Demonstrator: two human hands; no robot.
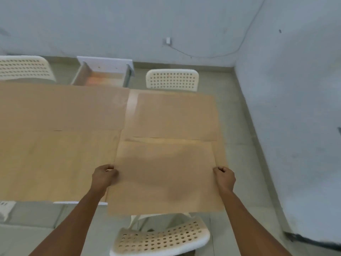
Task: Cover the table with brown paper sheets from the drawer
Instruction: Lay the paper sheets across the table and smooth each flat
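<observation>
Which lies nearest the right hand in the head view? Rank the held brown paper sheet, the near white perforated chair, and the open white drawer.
1. Held brown paper sheet: gripped by the right hand.
2. Near white perforated chair: below, this side.
3. Open white drawer: far side, left.

No readable text, labels, brand names, numbers or signs anywhere in view. Plain and unprinted throughout: flat brown paper sheets (171, 115), pale wooden table top (55, 163), white perforated plastic chairs (172, 80), open white drawer (105, 72) and pale grey wall (129, 24). Small white fitting on the wall (168, 41) too small and blurred for any marking to be made out.
</observation>
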